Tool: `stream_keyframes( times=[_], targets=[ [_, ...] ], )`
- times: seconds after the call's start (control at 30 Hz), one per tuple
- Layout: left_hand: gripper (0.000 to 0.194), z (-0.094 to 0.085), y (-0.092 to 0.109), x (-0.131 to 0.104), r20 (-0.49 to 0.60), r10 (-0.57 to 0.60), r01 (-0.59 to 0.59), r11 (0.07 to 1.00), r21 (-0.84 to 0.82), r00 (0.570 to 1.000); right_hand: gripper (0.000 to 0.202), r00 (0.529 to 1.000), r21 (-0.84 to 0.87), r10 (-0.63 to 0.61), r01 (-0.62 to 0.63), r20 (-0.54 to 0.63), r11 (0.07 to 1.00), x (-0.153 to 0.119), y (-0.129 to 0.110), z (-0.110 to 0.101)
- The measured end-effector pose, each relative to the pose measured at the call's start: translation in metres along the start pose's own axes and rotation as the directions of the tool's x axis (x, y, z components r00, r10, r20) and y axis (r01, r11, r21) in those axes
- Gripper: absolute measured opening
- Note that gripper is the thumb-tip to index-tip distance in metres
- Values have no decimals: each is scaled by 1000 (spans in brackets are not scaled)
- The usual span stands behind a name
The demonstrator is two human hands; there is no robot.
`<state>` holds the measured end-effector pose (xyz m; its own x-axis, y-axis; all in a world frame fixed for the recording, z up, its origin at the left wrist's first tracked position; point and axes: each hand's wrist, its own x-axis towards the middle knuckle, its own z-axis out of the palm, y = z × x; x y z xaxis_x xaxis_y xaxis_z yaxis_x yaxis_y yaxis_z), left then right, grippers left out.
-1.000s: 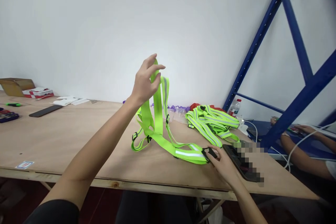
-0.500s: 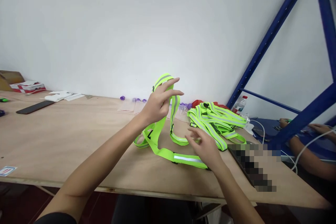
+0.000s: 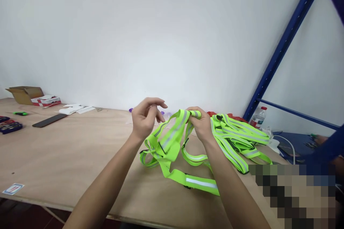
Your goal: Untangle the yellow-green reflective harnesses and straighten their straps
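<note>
Loads of room on the left: bare tan wooden tabletop (image 3: 88, 154) runs from beside the left hand (image 3: 145, 118) out to a flat dark-grey strip (image 3: 49, 120) and, farther back, an open brown cardboard box (image 3: 23, 95). Overhead, open air right up to the plain white wall (image 3: 134, 35)! Tight in the middle, though: a looped neon-green webbing harness with silver stripes (image 3: 172, 146) fills the space between that hand and the right hand (image 3: 200, 123). Rightward, it's blocked: a heaped neon-green strap pile (image 3: 239, 134), then a red-capped clear plastic bottle (image 3: 259, 117) and a slanting blue metal frame (image 3: 285, 43) behind. Lower right is pixelated; passage there can't be judged.
</note>
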<state>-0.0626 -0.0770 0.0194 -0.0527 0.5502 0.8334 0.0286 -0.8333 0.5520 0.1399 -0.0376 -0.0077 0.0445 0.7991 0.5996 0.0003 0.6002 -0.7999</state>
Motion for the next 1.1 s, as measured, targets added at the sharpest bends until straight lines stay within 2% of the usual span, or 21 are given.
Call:
stream_keyframes(
  times=[0.03, 0.07, 0.1, 0.13, 0.2, 0.23, 0.27, 0.3, 0.37, 0.43, 0.53, 0.67, 0.77, 0.83, 0.93, 1.0, 1.03, 1.1],
  targets=[
    [16, -2, -4, 5, 4, -58, 58, 998, 9, 998, 12, 1000, 6, -21, 21, 0, 1000, 2, 1, -2],
    [16, -3, -9, 10, 68, -124, 121, 992, 42, 990, 13, 999, 18, -38, 38, 1, 999, 4, 2, -3],
    [17, -3, -13, 15, 179, -196, 181, 979, 95, 964, 14, 999, 38, -48, 48, -3, 998, 6, 3, -3],
    [19, -3, -17, 18, 312, -273, 233, 959, 160, 910, 15, 999, 60, -51, 52, -13, 997, 8, 4, -3],
    [23, 0, -26, 21, 537, -410, 295, 910, 290, 737, 16, 997, 85, -49, 55, -64, 995, 10, 6, -3],
    [25, 2, -31, 21, 597, -455, 311, 890, 334, 660, 16, 993, 79, -52, 61, -104, 995, 12, 8, -3],
    [26, 4, -36, 21, 625, -484, 318, 875, 365, 613, 15, 987, 64, -61, 71, -150, 995, 13, 10, -4],
    [25, 5, -41, 20, 623, -503, 317, 863, 392, 599, 14, 977, 44, -75, 85, -198, 995, 15, 13, -6],
    [19, 4, -51, 21, 574, -521, 306, 848, 433, 632, 14, 946, 3, -113, 120, -302, 993, 18, 20, -13],
    [17, 1, -60, 24, 522, -536, 308, 831, 463, 663, 15, 897, -10, -151, 161, -415, 987, 22, 29, -23],
    [13, -4, -70, 30, 481, -560, 340, 814, 470, 675, 18, 812, 24, -166, 217, -560, 976, 27, 39, -38],
    [9, -6, -79, 30, 473, -572, 360, 808, 466, 670, 21, 736, 34, -186, 273, -651, 962, 31, 39, -50],
    [7, -2, -83, 27, 533, -575, 395, 817, 420, 621, 24, 698, 9, -223, 313, -681, 950, 34, 34, -55],
    [6, 1, -84, 25, 595, -568, 434, 822, 369, 569, 26, 680, 8, -230, 327, -697, 945, 35, 32, -60],
    [11, 4, -85, 22, 738, -492, 540, 816, 207, 462, 28, 690, 65, -187, 323, -700, 944, 36, 32, -66],
    [23, 6, -88, 19, 813, -412, 652, 757, 53, 412, 29, 700, 113, -157, 323, -697, 940, 37, 32, -69],
    [33, 6, -89, 18, 831, -378, 697, 717, -17, 409, 29, 697, 128, -151, 331, -701, 935, 37, 31, -70],
    [54, 7, -94, 15, 836, -328, 741, 659, -132, 440, 28, 687, 137, -155, 351, -710, 927, 39, 31, -71]
  ],
)
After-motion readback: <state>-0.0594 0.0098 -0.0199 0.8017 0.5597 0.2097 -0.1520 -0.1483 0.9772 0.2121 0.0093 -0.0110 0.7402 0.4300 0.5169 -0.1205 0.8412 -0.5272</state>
